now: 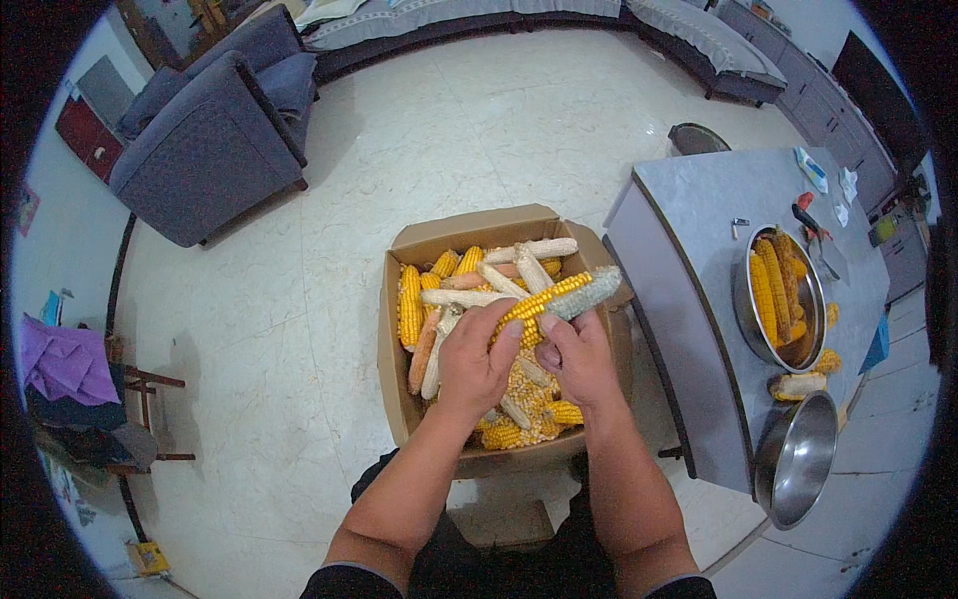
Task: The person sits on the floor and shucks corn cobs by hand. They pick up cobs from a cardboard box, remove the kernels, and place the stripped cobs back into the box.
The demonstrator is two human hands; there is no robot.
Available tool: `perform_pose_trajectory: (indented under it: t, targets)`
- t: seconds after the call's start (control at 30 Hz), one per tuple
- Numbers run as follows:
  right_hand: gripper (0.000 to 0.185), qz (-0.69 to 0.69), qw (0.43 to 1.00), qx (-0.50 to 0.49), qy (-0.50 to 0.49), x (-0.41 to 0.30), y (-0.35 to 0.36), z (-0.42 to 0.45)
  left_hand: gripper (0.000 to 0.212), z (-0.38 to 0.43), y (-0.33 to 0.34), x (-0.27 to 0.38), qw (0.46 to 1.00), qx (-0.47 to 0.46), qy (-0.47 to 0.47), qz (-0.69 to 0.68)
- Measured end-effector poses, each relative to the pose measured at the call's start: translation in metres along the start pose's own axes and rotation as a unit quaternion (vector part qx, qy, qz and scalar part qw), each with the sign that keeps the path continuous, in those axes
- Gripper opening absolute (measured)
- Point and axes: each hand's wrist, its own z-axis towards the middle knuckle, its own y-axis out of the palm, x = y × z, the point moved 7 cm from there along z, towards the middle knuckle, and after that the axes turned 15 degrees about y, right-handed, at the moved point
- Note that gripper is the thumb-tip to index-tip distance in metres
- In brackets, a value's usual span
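Note:
Both my hands grip one partly shelled ear of corn (540,301) above an open cardboard box (391,337). Yellow kernels cover its left part, while the right side is bare, pale cob. My left hand (479,359) wraps its near end, the thumb on the kernels. My right hand (580,356) holds it lower right, thumb against the kernels. Inside the box lie whole yellow ears (409,307), bare whitish cobs (464,298), a reddish cob (424,352) and loose kernels (528,400).
At right, a grey table (696,195) bears a steel bowl (742,322) of corn ears, a cleaver-like blade (829,258) and a partly shelled ear (799,387). An empty steel bowl (797,460) tilts at its near edge. A grey armchair (202,157) stands upper left.

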Motion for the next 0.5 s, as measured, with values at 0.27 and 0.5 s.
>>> perform_pose_trajectory:
  t: [0.27, 0.5]
  targets:
    - [0.019, 0.029, 0.999, 0.021, 0.012, 0.006, -0.007, 0.004, 0.027, 0.002, 0.003, 0.004, 0.999, -0.028, -0.015, 0.002]
    - [0.019, 0.04, 0.999, 0.007, -0.003, 0.007, -0.009, 0.002, 0.029, -0.001, 0.003, -0.009, 0.991, 0.009, -0.093, -0.098]
